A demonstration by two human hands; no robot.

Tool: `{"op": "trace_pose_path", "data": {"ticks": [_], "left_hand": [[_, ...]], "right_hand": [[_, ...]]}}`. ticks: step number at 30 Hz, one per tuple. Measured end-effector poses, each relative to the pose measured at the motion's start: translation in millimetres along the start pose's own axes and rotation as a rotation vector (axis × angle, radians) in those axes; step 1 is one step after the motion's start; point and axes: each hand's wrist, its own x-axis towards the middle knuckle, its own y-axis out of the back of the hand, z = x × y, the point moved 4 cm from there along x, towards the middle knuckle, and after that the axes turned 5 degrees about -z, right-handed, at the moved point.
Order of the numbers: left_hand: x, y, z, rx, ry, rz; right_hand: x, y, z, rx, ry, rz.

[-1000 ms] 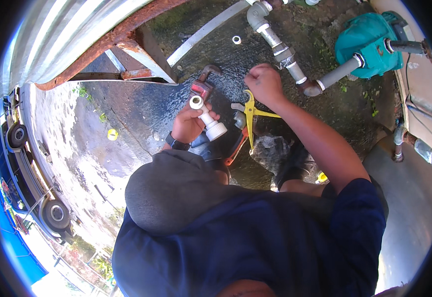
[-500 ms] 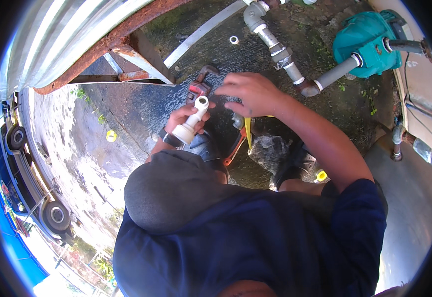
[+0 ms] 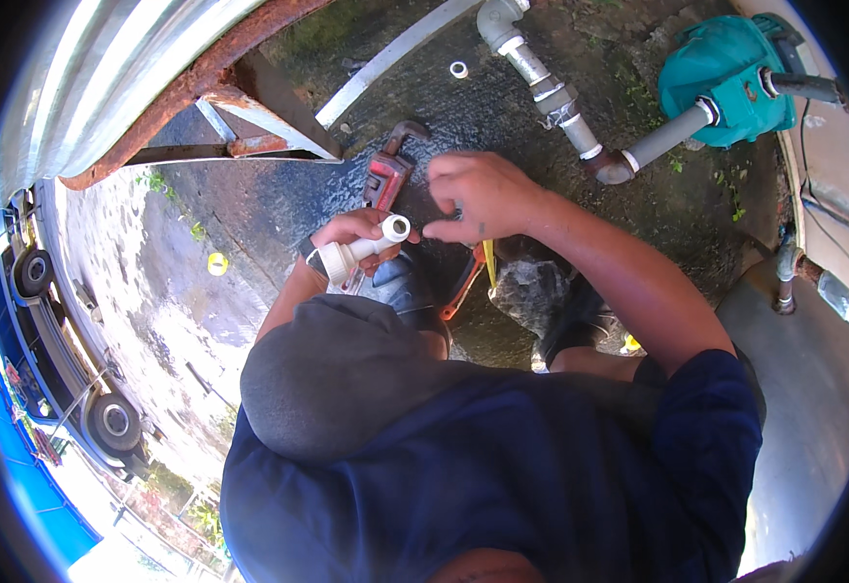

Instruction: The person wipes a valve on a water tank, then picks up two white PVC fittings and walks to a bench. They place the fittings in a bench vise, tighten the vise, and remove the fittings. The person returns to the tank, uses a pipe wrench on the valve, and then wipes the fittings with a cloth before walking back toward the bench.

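Observation:
My left hand (image 3: 345,229) is wrapped round a white plastic pipe fitting (image 3: 358,251), with a wide ribbed collar at its lower left and a round open end at its upper right. Just right of that open end is my right hand (image 3: 487,194), fingers bent and thumb apart; I see nothing held between them. A red pipe wrench (image 3: 385,178) with a dark hooked jaw lies on the wet ground beyond my left hand. Below my right hand, a tool with an orange handle (image 3: 465,287) lies beside a yellow strip (image 3: 489,260).
A teal pump (image 3: 721,87) joins grey pipework (image 3: 562,109) at the far right. A small white ring (image 3: 458,70) and a yellow tape roll (image 3: 218,263) lie on the ground. A rusty metal frame (image 3: 181,92) crosses the upper left. A vehicle (image 3: 60,340) stands at far left.
The white fitting has tipped over toward the right, its collar now showing its ribs. My right hand has come slightly lower, its thumb nearer the fitting's open end.

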Motion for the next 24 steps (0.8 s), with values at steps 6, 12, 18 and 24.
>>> {"op": "trace_pose_path", "data": {"ticks": [6,12,18,24], "left_hand": [[-3,14,-6,0.139,0.022,0.052],[-36,49,12,0.959,0.191,0.536],[-94,80,19,1.197,0.117,0.646],[-139,135,61,1.627,0.003,0.78]], "right_hand": [[-7,-7,29,-0.458,-0.406,0.033],[-12,-19,46,-0.396,-0.64,-0.402],[11,-61,60,-0.369,-0.452,-0.442],[27,-58,9,-0.475,-0.306,-0.637]]}}
